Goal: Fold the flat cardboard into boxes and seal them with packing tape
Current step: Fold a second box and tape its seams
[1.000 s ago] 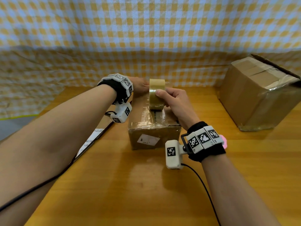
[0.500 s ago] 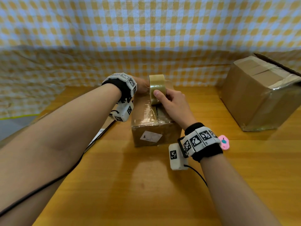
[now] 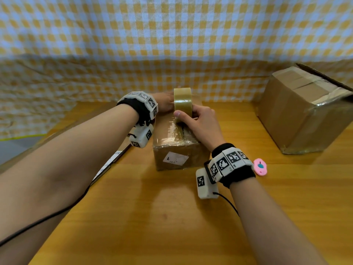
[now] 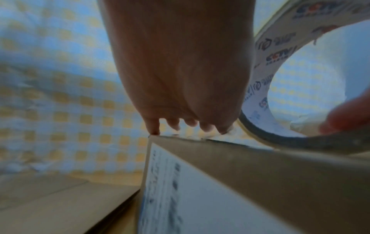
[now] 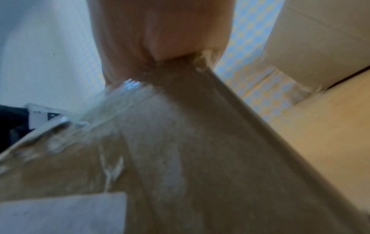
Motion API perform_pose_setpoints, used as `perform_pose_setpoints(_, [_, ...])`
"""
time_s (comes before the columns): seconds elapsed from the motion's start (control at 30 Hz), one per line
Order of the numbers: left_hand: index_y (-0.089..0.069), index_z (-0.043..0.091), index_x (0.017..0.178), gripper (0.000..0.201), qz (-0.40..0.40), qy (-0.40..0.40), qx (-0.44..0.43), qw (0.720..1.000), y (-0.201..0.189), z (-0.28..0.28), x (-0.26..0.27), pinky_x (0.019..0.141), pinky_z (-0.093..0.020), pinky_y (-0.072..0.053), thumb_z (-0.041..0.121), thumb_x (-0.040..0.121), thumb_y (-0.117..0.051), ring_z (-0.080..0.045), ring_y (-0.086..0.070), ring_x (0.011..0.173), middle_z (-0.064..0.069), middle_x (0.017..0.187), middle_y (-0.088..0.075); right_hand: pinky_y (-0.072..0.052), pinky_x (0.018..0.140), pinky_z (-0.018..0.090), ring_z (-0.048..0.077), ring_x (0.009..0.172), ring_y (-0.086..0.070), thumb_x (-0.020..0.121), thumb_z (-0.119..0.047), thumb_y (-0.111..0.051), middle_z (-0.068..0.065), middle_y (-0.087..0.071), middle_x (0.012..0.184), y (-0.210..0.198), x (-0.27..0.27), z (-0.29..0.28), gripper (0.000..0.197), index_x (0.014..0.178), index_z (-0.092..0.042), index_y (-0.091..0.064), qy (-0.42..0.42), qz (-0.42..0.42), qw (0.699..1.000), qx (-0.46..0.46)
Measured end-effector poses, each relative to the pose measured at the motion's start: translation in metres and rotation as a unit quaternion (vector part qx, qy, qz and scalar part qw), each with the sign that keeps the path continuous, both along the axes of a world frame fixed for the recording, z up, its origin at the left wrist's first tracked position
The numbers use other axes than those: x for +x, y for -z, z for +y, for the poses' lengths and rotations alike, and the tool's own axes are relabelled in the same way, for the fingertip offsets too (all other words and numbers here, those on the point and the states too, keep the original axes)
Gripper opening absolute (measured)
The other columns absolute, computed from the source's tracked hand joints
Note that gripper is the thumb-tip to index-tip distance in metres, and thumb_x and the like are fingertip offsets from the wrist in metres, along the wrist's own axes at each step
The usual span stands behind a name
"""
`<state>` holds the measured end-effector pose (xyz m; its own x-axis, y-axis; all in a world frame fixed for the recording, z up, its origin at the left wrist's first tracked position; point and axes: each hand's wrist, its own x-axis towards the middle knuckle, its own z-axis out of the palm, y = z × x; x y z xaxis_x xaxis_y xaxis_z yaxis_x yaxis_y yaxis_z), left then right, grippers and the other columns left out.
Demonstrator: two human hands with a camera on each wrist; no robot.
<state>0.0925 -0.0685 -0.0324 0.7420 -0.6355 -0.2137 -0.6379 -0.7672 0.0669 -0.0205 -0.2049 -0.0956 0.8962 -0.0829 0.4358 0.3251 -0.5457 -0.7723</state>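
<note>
- Leftmost in the head view, flat cardboard (image 3: 107, 165) lies along the left edge of the wooden table (image 3: 152, 217), partly under the left forearm, with a white printed strip showing on it.
- Next, the left hand (image 3: 164, 102) lies on the far left part of the small box (image 3: 177, 150), just left of the tape roll; in the left wrist view the hand (image 4: 180, 71) lies flat with its straight fingertips (image 4: 154, 128) touching the far top edge of the box (image 4: 260, 182), holding nothing.
- At frame centre the small box stands on the table, its top covered with shiny clear tape, a white label (image 3: 175, 158) on its near face.
- On its top, toward the far end, the tape roll (image 3: 182, 102) stands on edge; the left wrist view shows its printed inner core (image 4: 266, 66).
- Just right of centre, the right hand (image 3: 198, 123) grips the tape roll, thumb on its near left side and fingers curled around the right side, with the heel of the hand over the box top.
- Right of that wrist, a small pink object (image 3: 259, 166) lies on the table.
- At the upper right a large box (image 3: 305, 111), taped across its top, stands well apart from the small one.
- Behind everything, a yellow and white checked cloth (image 3: 172, 35) fills the top of the frame.
</note>
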Motion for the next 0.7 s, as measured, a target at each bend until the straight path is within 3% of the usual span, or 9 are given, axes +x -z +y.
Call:
perform_pose_setpoints(0.13, [-0.054, 0.016, 0.136, 0.034, -0.007, -0.034, -0.084, 0.996, 0.003, 0.014, 0.001, 0.098, -0.033, -0.037, 0.022, 0.104, -0.046, -0.027, -0.051, 0.123, -0.009, 0.141, -0.053, -0.058, 0.077, 0.028, 0.001, 0.08, -0.069, 0.088, -0.05, -0.071, -0.011, -0.075, 0.086, -0.003, 0.004, 0.0, 0.029, 0.097, -0.024, -0.076, -0.003, -0.011, 1.0, -0.004])
perform_pose_setpoints(0.23, [-0.053, 0.019, 0.137, 0.034, 0.053, -0.039, -0.124, 0.99, 0.007, 0.019, -0.003, 0.105, -0.034, -0.035, 0.018, 0.106, -0.041, -0.018, -0.048, 0.124, 0.001, 0.137, -0.052, -0.057, 0.077, 0.026, 0.001, 0.082, -0.069, 0.089, -0.049, -0.07, -0.011, -0.074, 0.087, -0.003, 0.009, -0.001, 0.027, 0.098, -0.025, -0.076, -0.004, -0.005, 1.0, -0.001])
perform_pose_setpoints(0.3, [-0.046, 0.013, 0.143, 0.037, 0.08, -0.029, -0.143, 0.986, 0.007, 0.017, -0.012, 0.105, -0.021, -0.026, 0.018, 0.109, -0.033, -0.01, -0.038, 0.125, 0.007, 0.134, -0.043, -0.057, 0.078, 0.025, 0.002, 0.084, -0.069, 0.089, -0.049, -0.07, -0.01, -0.075, 0.089, -0.003, 0.01, -0.002, 0.029, 0.101, -0.023, -0.076, -0.005, -0.003, 1.0, 0.007])
perform_pose_setpoints(0.43, [-0.04, 0.0, 0.144, 0.041, 0.093, -0.02, -0.15, 0.984, 0.005, 0.012, -0.016, 0.105, -0.011, -0.021, 0.017, 0.11, -0.023, -0.024, -0.041, 0.132, -0.01, 0.144, -0.044, -0.056, 0.081, 0.021, 0.002, 0.09, -0.071, 0.089, -0.045, -0.072, -0.007, -0.077, 0.096, -0.005, 0.009, -0.003, 0.034, 0.109, -0.017, -0.077, -0.014, 0.014, 0.997, 0.069])
perform_pose_setpoints(0.5, [-0.04, 0.003, 0.144, 0.041, 0.092, -0.033, -0.139, 0.986, 0.004, 0.012, -0.015, 0.09, -0.003, -0.022, 0.019, 0.11, -0.022, -0.018, -0.041, 0.126, -0.003, 0.135, -0.045, -0.056, 0.08, 0.022, 0.003, 0.089, -0.072, 0.089, -0.043, -0.073, -0.007, -0.077, 0.095, -0.01, 0.007, -0.003, 0.031, 0.106, -0.017, -0.077, -0.025, 0.027, 0.994, 0.104])
perform_pose_setpoints(0.57, [-0.051, 0.013, 0.128, 0.033, 0.104, -0.041, -0.14, 0.984, 0.005, 0.013, -0.009, 0.081, -0.004, -0.029, 0.018, 0.11, -0.023, -0.013, -0.041, 0.115, 0.001, 0.12, -0.048, -0.057, 0.08, 0.026, 0.008, 0.088, -0.072, 0.089, -0.045, -0.072, -0.004, -0.077, 0.092, -0.013, 0.004, -0.002, 0.032, 0.101, -0.016, -0.077, -0.039, 0.035, 0.989, 0.135])
perform_pose_setpoints(0.63, [-0.046, 0.017, 0.111, 0.022, 0.11, -0.056, -0.138, 0.983, 0.003, 0.013, -0.01, 0.082, -0.013, -0.035, 0.014, 0.109, -0.024, -0.015, -0.038, 0.107, -0.003, 0.112, -0.046, -0.057, 0.079, 0.029, 0.014, 0.087, -0.072, 0.09, -0.043, -0.071, 0.0, -0.077, 0.09, -0.015, -0.004, 0.0, 0.031, 0.096, -0.013, -0.077, -0.063, 0.04, 0.982, 0.174])
perform_pose_setpoints(0.7, [-0.044, 0.015, 0.123, 0.024, 0.116, -0.051, -0.137, 0.983, 0.002, 0.011, -0.01, 0.096, -0.019, -0.033, 0.016, 0.11, -0.024, -0.015, -0.038, 0.114, -0.003, 0.122, -0.042, -0.058, 0.078, 0.029, 0.017, 0.088, -0.072, 0.091, -0.038, -0.071, 0.004, -0.077, 0.09, -0.015, -0.011, 0.0, 0.027, 0.095, -0.012, -0.076, -0.088, 0.05, 0.971, 0.218])
